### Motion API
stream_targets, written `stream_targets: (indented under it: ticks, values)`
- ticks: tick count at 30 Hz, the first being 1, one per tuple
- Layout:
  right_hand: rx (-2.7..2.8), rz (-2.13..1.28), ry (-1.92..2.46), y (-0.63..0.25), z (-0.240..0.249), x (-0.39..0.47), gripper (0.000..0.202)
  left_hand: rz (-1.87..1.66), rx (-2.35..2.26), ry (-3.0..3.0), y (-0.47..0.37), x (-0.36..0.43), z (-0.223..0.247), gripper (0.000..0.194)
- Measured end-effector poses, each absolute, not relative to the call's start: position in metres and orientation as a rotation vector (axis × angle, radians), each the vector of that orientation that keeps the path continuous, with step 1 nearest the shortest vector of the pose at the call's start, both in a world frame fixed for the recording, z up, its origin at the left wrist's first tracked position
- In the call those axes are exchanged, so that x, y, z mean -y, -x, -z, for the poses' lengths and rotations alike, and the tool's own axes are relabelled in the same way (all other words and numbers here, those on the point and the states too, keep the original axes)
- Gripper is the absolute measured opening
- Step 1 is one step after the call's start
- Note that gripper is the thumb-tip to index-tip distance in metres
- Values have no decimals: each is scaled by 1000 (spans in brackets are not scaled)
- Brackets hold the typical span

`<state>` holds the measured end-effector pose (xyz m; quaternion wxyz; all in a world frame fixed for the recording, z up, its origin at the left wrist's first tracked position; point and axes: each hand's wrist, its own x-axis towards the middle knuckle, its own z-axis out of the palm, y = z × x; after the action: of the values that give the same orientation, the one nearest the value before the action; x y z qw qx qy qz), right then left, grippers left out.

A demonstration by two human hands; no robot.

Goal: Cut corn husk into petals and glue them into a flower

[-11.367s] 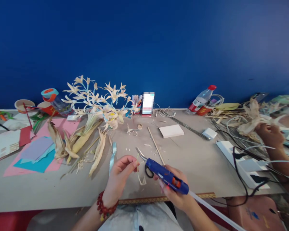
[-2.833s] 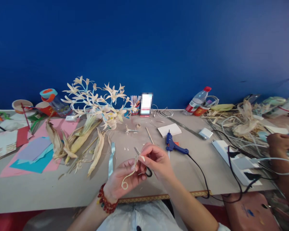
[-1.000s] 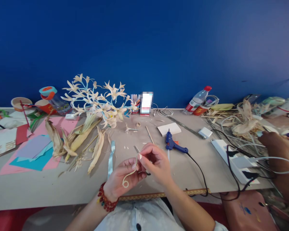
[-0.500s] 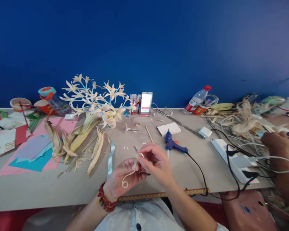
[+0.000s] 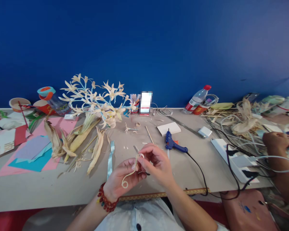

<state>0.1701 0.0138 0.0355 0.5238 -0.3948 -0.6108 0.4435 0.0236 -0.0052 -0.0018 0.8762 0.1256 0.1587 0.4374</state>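
A thin pale strip, likely corn husk, with a curled lower end (image 5: 125,184) hangs between my two hands above the table's near side. My left hand (image 5: 121,175), with a red bead bracelet (image 5: 105,199) at the wrist, pinches the strip partway along. Close against it, my right hand (image 5: 156,163) has thumb and forefinger closed on the strip's upper, looped end. A grey metal tip (image 5: 135,148) pokes out beyond the right fingers, and a dark bit shows below them; the rest of that tool is hidden. A light blue ribbon (image 5: 111,158) lies left of my hands.
A blue glue gun (image 5: 172,142) with a black cord lies right of my hands, near a white power strip (image 5: 225,154). Husk flowers (image 5: 108,99) and corn husks (image 5: 96,150) are at left. A co-worker's hand (image 5: 275,141) is at far right.
My hands and the strip hold almost the same pose. At far right, the co-worker's hands have shifted slightly.
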Motion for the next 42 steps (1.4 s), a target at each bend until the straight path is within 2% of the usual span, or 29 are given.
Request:
stream_targets:
  ticks: [11,16,20,24,29,35,39,42]
  values:
    - [1468,-1056,929,-172,-33,-13,10,-912,-358,-269,-23,7,4,6]
    - [1310,-1208,857,-174,-27,-8,24,-919,-333,-262,-22,6,-3,11]
    - [1247,-1227,843,-177,-20,-5,19,-941,-341,-337,-22,3,-3,17]
    - [1230,-1167,926,-181,-13,-9,26,-1151,-637,-600,-19,3,-1,13]
    - [1157,-1208,1047,-187,-5,-10,24,-1431,-1052,-1157,-9,4,2,6]
    - [1206,-1195,1117,-195,-1,-7,23,-1536,-1219,-1704,1,3,9,11]
    - [1123,-1227,1084,-199,4,-10,23,-1527,-1298,-1839,4,1,10,13]
    - [1021,-1248,975,-204,7,-14,31,-1533,-1350,-1868,7,-1,11,10]
